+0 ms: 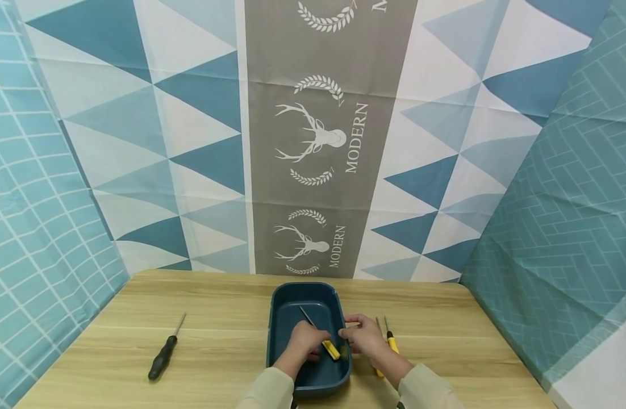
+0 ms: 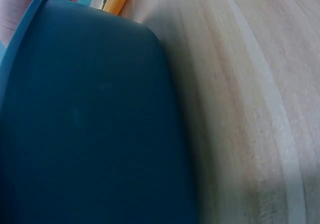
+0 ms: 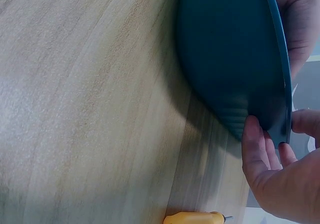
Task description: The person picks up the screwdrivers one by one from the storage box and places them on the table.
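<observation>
A dark blue plastic bin (image 1: pixel 284 295) stands on the wooden table. My left hand (image 1: pixel 305 339) reaches inside it and grips a yellow-handled screwdriver (image 1: pixel 331 350), whose thin shaft points up and left. The hand covers the middle of that tool. My right hand (image 1: pixel 366 338) holds the bin's right side wall. In the right wrist view the right hand (image 3: pixel 287 171) has its fingers on the bin's outer wall (image 3: pixel 230 49) and its thumb over the rim. The left wrist view is mostly filled by the bin's outside (image 2: pixel 95 99).
Right of the bin lie two yellow-handled tools, one a screwdriver (image 1: pixel 392 343), the other handle (image 1: pixel 379 373) partly behind my right arm. A black-handled screwdriver (image 1: pixel 162 358) lies to the left on the wooden table (image 1: pixel 221 341). Patterned cloth (image 1: pixel 313 187) hangs behind the table.
</observation>
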A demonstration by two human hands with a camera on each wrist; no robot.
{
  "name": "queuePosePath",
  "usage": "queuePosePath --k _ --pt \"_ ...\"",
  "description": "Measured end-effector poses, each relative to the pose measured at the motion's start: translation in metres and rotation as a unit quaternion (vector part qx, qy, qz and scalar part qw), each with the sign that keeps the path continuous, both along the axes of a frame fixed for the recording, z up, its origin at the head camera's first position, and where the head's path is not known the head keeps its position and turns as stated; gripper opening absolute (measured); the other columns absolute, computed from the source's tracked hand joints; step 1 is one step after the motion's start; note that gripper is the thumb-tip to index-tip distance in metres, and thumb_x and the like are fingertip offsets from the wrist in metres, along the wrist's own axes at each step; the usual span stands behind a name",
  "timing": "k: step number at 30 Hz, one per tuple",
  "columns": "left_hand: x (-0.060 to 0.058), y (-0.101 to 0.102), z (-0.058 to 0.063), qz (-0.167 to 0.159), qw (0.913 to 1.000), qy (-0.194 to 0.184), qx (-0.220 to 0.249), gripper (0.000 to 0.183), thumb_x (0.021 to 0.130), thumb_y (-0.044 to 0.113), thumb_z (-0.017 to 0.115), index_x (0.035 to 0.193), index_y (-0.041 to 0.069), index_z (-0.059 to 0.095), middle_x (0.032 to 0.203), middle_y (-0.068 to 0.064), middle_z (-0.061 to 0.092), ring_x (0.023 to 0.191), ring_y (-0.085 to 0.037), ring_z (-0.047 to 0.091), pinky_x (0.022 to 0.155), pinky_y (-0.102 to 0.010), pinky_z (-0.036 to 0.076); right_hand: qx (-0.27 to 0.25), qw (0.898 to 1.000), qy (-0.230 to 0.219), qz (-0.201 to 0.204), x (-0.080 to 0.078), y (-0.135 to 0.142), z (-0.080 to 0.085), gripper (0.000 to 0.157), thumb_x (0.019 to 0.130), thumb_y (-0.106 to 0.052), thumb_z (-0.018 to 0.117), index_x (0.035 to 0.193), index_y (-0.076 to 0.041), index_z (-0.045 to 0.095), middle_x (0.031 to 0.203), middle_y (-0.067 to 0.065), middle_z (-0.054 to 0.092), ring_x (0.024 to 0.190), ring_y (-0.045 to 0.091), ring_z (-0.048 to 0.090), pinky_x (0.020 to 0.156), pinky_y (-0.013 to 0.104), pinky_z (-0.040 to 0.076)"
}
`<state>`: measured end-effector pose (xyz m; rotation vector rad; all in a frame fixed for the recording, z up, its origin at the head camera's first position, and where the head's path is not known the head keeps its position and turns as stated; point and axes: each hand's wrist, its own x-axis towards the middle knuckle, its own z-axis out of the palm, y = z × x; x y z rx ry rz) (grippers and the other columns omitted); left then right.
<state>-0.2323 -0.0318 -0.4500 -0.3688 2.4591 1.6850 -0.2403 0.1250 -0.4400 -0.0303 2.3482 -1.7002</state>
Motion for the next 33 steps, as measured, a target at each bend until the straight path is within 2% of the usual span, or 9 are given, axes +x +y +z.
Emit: queuePosePath --k 4,8,18,27,33 --pt "-0.001 0.003 0.000 0.010 0.9999 -0.013 0.003 0.033 0.077 0.010 0.067 0.100 -0.009 0.053 0.081 -0.013 0.053 0.064 -0.022 0.058 0.056 -0.034 0.056 0.000 1.000 0.000 -0.001 0.000 0.000 0.000 0.045 0.087 -0.013 0.061 0.125 0.006 0.048 0.094 0.014 0.061 0.078 0.021 0.062 0.066 0.033 0.055" --pt "0.000 0.005 0.001 0.017 0.9996 -0.023 0.001 0.036 0.078 0.009 0.067 0.103 -0.011 0.051 0.080 -0.014 0.053 0.064 -0.022 0.059 0.056 -0.034 0.056 -0.001 1.000 0.002 0.000 0.000 0.000 0.000 0.045 0.086 -0.013 0.062 0.125 0.006 0.047 0.095 0.014 0.060 0.078 0.021 0.062 0.066 0.033 0.055" --pt "-0.001 0.008 0.003 0.018 0.9995 -0.019 -0.018 0.033 0.076 0.007 0.066 0.100 -0.010 0.050 0.076 -0.014 0.051 0.061 -0.023 0.059 0.055 -0.032 0.056 -0.005 1.000 0.005 0.003 0.000 0.000 -0.002 0.046 0.086 -0.013 0.061 0.125 0.006 0.047 0.094 0.014 0.060 0.077 0.020 0.062 0.066 0.032 0.055" --pt "-0.004 0.012 -0.003 0.034 0.9988 -0.003 -0.036 0.029 0.072 0.004 0.069 0.092 -0.007 0.052 0.070 -0.013 0.051 0.056 -0.023 0.059 0.050 -0.032 0.055 0.000 1.000 0.001 0.003 0.000 -0.001 -0.001 0.046 0.086 -0.013 0.061 0.125 0.006 0.047 0.095 0.014 0.060 0.078 0.021 0.063 0.065 0.032 0.055" --pt "-0.004 0.017 -0.002 0.041 0.9967 0.007 -0.070 0.033 0.070 0.003 0.072 0.095 -0.009 0.053 0.070 -0.012 0.051 0.051 -0.022 0.060 0.047 -0.031 0.053 0.000 1.000 0.003 -0.002 0.000 -0.002 -0.001 0.045 0.086 -0.012 0.061 0.124 0.006 0.048 0.093 0.014 0.060 0.077 0.021 0.062 0.064 0.031 0.054"
